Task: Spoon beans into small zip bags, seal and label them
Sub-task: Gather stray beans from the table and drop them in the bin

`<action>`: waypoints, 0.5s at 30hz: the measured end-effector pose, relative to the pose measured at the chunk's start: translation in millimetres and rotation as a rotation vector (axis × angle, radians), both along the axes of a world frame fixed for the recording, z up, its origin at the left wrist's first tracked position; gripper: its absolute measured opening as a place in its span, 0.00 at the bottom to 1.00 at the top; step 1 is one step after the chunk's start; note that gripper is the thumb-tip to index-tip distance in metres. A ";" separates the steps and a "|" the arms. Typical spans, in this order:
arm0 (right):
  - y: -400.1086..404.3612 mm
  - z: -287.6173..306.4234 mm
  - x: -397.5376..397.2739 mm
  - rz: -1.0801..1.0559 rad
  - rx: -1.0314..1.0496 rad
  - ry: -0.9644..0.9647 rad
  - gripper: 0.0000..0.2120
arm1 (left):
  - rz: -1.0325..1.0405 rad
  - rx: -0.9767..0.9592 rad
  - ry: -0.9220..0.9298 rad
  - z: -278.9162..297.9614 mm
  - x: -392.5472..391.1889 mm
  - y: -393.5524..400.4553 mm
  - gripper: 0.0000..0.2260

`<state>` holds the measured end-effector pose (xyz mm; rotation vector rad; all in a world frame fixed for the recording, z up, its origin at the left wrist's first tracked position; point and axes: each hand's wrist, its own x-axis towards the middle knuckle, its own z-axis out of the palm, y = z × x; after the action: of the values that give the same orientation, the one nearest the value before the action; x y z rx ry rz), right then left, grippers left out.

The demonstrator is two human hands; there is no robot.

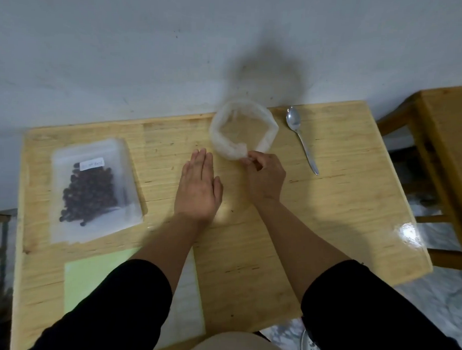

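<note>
A clear zip bag [93, 191] holding dark beans, with a small white label near its top, lies flat on the left of the wooden table [341, 205]. At the back middle stands a clear plastic bag [268, 131] with its rim rolled down; it looks empty. My right hand [264, 176] pinches the near edge of that rolled rim. My left hand [199, 189] lies just left of it with fingers straight and together, holding nothing. A metal spoon [301, 140] rests on the table to the right of the rolled bag.
A pale green sheet [87, 277] and a whitish sheet [188, 304] lie at the table's near edge, partly under my left arm. A wooden chair [440, 145] stands close on the right. A grey wall runs behind the table.
</note>
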<state>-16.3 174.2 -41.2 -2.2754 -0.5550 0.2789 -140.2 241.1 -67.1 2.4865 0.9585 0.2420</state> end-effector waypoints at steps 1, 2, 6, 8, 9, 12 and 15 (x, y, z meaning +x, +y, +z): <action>-4.5 2.6 -1.2 -0.011 0.011 -0.003 0.10 | -0.013 0.006 -0.002 0.9 0.6 0.0 0.24; -9.5 5.4 -2.0 -0.026 0.021 -0.003 0.10 | -0.032 0.012 -0.002 2.1 1.3 -0.7 0.24; -36.8 17.9 -1.1 -0.101 0.065 -0.009 0.10 | -0.121 -0.023 -0.015 9.8 11.4 -16.7 0.25; -56.3 25.6 1.7 -0.143 0.079 -0.025 0.10 | -0.146 -0.062 -0.006 11.2 23.0 -34.7 0.26; -67.4 29.5 4.3 -0.170 0.089 -0.036 0.10 | -0.179 -0.049 0.020 12.0 29.7 -45.7 0.26; -110.3 40.7 12.5 -0.258 0.106 -0.072 0.11 | -0.346 0.011 0.034 17.5 50.0 -83.9 0.26; -154.9 46.9 16.0 -0.325 0.093 -0.076 0.11 | -0.428 0.013 0.009 24.3 62.6 -119.0 0.25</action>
<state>-0.3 19.3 5.7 -2.2495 -0.2240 0.0057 -77.6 122.1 -42.9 2.6298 0.4089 0.0958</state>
